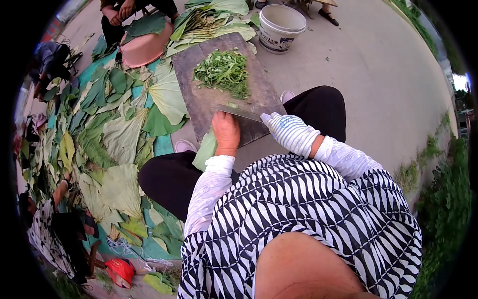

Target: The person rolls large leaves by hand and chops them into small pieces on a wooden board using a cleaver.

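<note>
My left hand (226,133) is bare and closed around a bundled green leaf (206,149) at the near edge of a worn wooden cutting board (194,107). In a striped glove, my right hand (291,133) grips a knife (241,112). Its blade reaches left across the board, right beside the fingers of my left hand. The knife's handle is mostly hidden in the glove. A heap of shredded green leaf (223,72) lies on the far half of the board.
Large leaves (119,137) cover a green sheet to the left. A white bucket (282,30) stands beyond the board. A pink basin (147,47) sits near another person's hands (119,12). More people sit at the far left. A red bag (120,272) lies lower left.
</note>
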`<state>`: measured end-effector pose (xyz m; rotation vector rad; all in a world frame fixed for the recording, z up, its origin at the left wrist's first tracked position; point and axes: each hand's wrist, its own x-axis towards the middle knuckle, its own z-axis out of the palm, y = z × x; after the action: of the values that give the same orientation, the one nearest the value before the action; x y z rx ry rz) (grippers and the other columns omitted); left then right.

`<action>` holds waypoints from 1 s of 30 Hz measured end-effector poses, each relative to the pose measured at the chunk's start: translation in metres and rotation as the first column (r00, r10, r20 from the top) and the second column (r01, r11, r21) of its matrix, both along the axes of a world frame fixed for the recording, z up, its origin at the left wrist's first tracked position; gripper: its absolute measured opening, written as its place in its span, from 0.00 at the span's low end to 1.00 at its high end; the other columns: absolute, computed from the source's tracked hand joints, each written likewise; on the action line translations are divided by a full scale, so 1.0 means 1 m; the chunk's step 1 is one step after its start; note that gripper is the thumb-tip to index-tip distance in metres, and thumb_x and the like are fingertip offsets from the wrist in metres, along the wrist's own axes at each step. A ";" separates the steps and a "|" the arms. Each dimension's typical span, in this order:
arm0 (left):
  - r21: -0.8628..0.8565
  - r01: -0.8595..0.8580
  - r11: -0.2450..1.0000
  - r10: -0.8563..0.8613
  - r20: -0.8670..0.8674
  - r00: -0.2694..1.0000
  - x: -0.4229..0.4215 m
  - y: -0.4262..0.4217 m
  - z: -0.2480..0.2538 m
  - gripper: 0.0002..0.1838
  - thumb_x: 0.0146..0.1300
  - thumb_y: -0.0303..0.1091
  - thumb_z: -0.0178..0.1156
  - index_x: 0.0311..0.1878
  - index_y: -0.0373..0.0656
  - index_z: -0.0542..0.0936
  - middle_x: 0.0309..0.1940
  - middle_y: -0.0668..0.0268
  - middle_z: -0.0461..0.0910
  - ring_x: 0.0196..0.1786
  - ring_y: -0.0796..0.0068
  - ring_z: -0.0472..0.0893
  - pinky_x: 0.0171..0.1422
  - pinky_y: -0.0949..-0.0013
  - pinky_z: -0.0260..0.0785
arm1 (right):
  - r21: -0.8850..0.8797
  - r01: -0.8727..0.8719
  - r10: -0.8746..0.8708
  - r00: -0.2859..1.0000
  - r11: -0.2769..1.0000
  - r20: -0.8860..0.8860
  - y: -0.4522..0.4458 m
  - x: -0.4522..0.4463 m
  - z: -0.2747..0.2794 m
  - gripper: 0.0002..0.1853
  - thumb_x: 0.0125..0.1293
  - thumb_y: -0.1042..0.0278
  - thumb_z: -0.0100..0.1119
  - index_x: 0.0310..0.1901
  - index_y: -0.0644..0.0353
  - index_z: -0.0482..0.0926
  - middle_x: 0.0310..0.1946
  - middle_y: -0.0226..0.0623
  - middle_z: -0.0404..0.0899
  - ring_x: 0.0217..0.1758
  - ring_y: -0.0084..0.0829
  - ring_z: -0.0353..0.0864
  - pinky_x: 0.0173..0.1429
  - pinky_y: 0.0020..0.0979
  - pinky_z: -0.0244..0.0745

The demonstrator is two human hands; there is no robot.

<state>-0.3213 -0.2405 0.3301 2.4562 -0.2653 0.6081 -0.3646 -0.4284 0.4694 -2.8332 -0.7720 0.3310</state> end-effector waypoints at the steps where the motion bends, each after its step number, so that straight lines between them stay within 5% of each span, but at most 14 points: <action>1: 0.006 -0.003 1.000 0.003 0.007 1.000 0.000 0.000 0.000 0.13 0.50 0.27 0.59 0.41 0.38 0.78 0.39 0.56 0.74 0.44 0.52 0.72 0.49 0.54 0.65 | -0.005 0.014 -0.014 0.999 1.000 -0.029 -0.003 -0.002 0.000 0.13 0.64 0.74 0.43 0.49 0.67 0.71 0.39 0.54 0.78 0.43 0.49 0.81 0.45 0.42 0.76; 17: 0.001 -0.016 1.000 0.016 -0.031 0.999 0.002 -0.004 0.005 0.15 0.49 0.27 0.60 0.42 0.37 0.78 0.43 0.57 0.75 0.51 0.52 0.73 0.55 0.54 0.65 | -0.011 -0.059 0.058 0.997 0.998 -0.059 0.018 0.042 -0.029 0.15 0.66 0.73 0.42 0.52 0.68 0.71 0.45 0.56 0.78 0.48 0.49 0.80 0.50 0.40 0.77; 30: 0.061 0.004 0.998 -0.002 -0.030 1.000 0.001 -0.003 0.002 0.14 0.47 0.27 0.59 0.40 0.38 0.78 0.42 0.58 0.75 0.47 0.54 0.73 0.51 0.56 0.66 | 0.175 -0.051 0.054 0.998 0.983 -0.012 0.051 0.081 -0.043 0.14 0.69 0.69 0.41 0.48 0.64 0.74 0.43 0.52 0.80 0.46 0.49 0.81 0.49 0.43 0.75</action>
<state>-0.3201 -0.2434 0.3322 2.5206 -0.2790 0.5695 -0.2836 -0.3772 0.4261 -2.6471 -0.8307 0.2792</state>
